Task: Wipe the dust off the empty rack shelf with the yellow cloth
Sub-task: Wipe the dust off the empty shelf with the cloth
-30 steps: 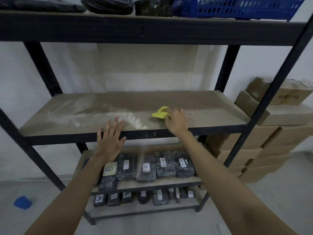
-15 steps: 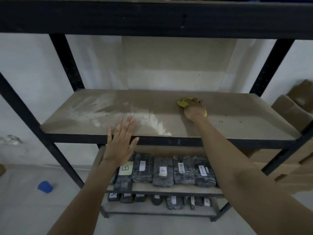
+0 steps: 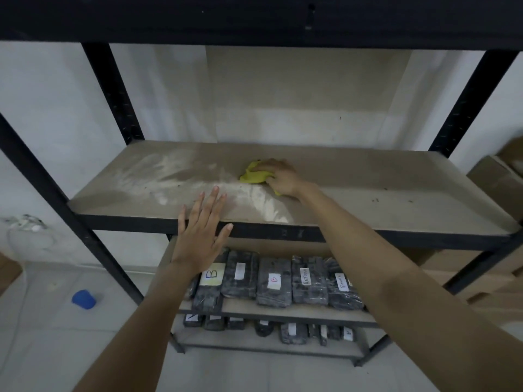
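The empty rack shelf (image 3: 368, 190) is a tan board in a black metal frame, with pale dust smears over its left and middle part. My right hand (image 3: 283, 176) lies on the crumpled yellow cloth (image 3: 253, 174) near the middle of the board, fingers curled over it. Most of the cloth shows to the left of the hand, a corner peeks out below the wrist. My left hand (image 3: 202, 233) hangs in front of the shelf's front edge with straight, spread fingers and holds nothing.
Black wrapped packs with white labels (image 3: 273, 281) fill the two lower shelves. Black uprights (image 3: 113, 91) stand at the corners, and a dark shelf beam (image 3: 254, 18) runs overhead. Cardboard boxes (image 3: 492, 179) are stacked at the right. A blue object (image 3: 83, 299) lies on the floor at left.
My right hand has slid the cloth from the front edge toward the back, then leftward into the dusty patch. The view has moved closer. My left hand stays by the front edge.
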